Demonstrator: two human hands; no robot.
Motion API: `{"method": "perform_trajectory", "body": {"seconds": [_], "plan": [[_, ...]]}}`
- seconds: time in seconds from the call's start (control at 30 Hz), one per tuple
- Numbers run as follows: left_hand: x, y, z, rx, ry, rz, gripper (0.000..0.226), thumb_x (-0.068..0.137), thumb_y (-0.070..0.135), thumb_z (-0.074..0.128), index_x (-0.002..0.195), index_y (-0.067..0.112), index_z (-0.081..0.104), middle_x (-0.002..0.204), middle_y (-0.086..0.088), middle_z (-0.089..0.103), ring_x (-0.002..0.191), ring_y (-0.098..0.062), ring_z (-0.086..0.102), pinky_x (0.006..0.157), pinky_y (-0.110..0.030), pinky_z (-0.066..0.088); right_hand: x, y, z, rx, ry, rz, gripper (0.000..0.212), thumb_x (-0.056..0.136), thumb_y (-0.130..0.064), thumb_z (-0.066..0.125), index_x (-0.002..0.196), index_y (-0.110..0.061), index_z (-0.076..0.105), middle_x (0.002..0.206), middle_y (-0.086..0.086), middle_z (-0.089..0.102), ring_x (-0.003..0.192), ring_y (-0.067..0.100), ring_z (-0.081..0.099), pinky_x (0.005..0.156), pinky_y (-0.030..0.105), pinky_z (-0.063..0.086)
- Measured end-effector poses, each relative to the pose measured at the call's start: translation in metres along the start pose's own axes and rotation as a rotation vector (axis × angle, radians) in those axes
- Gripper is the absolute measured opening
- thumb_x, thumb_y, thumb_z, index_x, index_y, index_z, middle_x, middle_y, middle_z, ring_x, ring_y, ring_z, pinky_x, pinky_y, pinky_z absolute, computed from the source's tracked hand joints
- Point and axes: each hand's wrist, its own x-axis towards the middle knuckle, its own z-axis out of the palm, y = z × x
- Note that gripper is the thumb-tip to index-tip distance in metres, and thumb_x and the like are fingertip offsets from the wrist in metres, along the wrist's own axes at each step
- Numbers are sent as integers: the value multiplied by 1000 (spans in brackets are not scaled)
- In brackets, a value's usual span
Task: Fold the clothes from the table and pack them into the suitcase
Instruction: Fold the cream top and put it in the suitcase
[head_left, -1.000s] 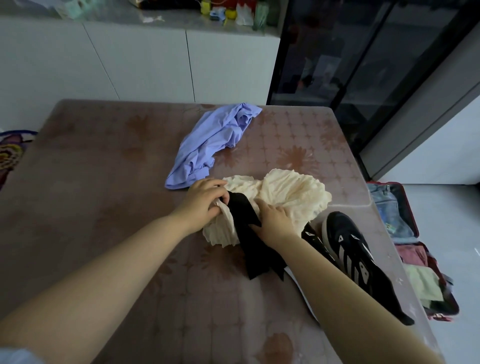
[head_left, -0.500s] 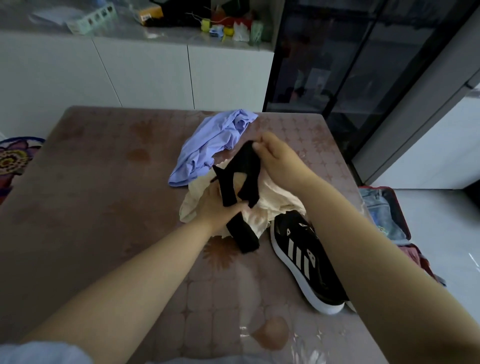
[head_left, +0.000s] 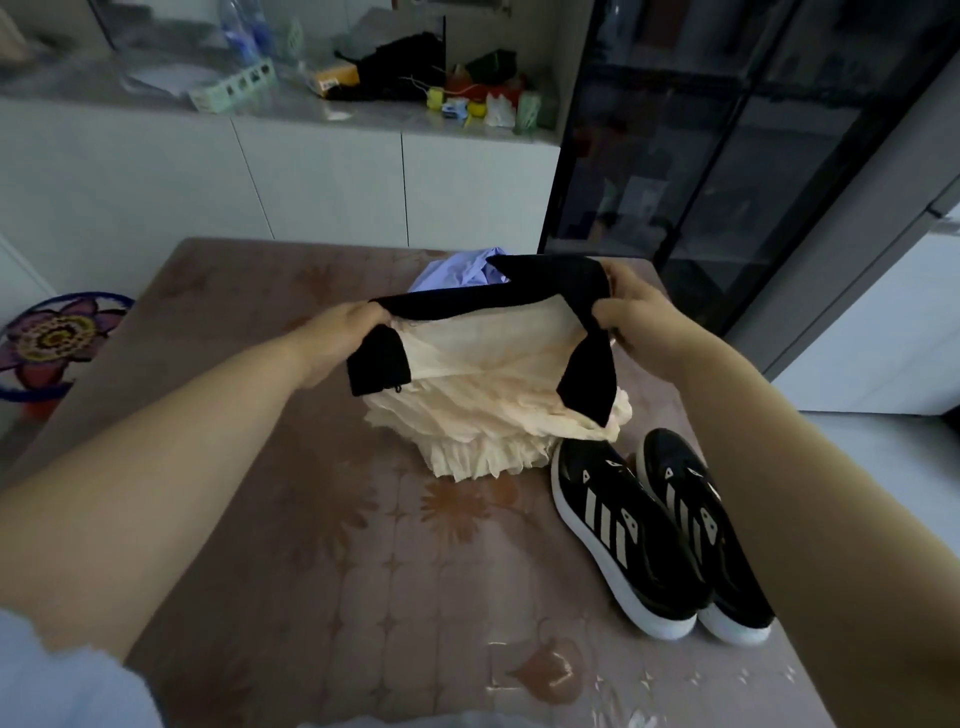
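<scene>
Fingers of both hands vanish into cream garment (head_left: 488, 374), hiding most of lilac shirt (head_left: 452, 273).

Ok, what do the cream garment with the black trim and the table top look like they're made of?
The cream garment, held up by the left hand and right hand, looks like thin, crinkled or pleated fabric, slightly sheer; its black trim looks like a matte, denser knit. The table seems covered by a glossy clear plastic sheet over a floral pattern, judging by the wrinkled reflections near its front edge.

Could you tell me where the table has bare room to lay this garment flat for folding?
The table's left half, left of the cream garment, is bare. The sneakers crowd the right side, and the lilac cloth the far edge.
</scene>
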Motion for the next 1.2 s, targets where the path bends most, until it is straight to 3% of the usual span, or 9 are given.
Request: {"method": "perform_trajectory", "body": {"seconds": [0.2,0.43,0.53,0.63,0.73,0.8,0.93,1.07,1.2], "plan": [[-10,13,-47,166,-51,86,27,95,28,51,107,7,62,103,-8,64,90,-16,59,80,-23,44,3,5,7,-723,33,-40,25,87,-15,64,109,-2,61,101,13,67,95,27,62,85,38,50],[-25,46,-89,349,-49,210,86,30,91,60,88,27,58,86,7,61,76,-5,59,65,-17,43,2,-31,7,-518,93,-218,26,98,-29,49,100,-6,61,92,5,66,84,19,60,68,22,41],[-30,50,-108,262,-149,212,100,15,82,73,95,25,58,83,5,65,67,2,64,59,-10,48,1,-44,15,-399,137,-271,32,96,-39,50,87,-9,55,81,3,57,76,14,55,67,25,40],[-41,49,-129,261,-296,73,107,8,58,89,102,16,60,83,0,73,74,-9,70,58,-17,53,-12,-56,11,-296,-205,-110,51,71,-58,70,90,-11,65,92,-1,70,85,16,66,74,26,49],[-55,50,-144,275,-422,-62,94,12,45,94,94,8,66,88,-11,73,76,-21,71,57,-23,55,-27,-64,10,-352,-599,-49,44,79,-29,71,122,-25,62,125,-9,63,115,6,58,93,19,47],[-57,49,-151,231,-463,-158,88,19,40,96,94,4,68,95,-18,71,82,-28,70,60,-28,57,-28,-65,15,-221,-678,-13,29,77,-23,73,107,-25,72,110,-7,70,102,6,65,86,19,51],[-43,35,-144,285,-413,-281,96,30,48,93,109,4,63,103,-15,70,92,-27,69,70,-31,58,-2,-49,27,-184,-481,130,94,54,-50,85,126,2,52,125,25,58,112,35,59,99,51,45],[-2,-5,-116,559,-133,-181,56,63,42,82,103,12,57,105,-5,68,92,-17,63,77,-27,49,35,-8,50,-329,-100,304,46,66,-44,81,94,-9,66,99,9,69,88,26,65,83,34,51],[21,-44,-83,722,40,-78,31,86,14,66,99,16,38,97,-6,50,88,-24,47,68,-31,37,50,34,68,-305,-16,473,46,65,-40,81,88,-4,65,91,13,68,74,24,60,72,33,49]]}}
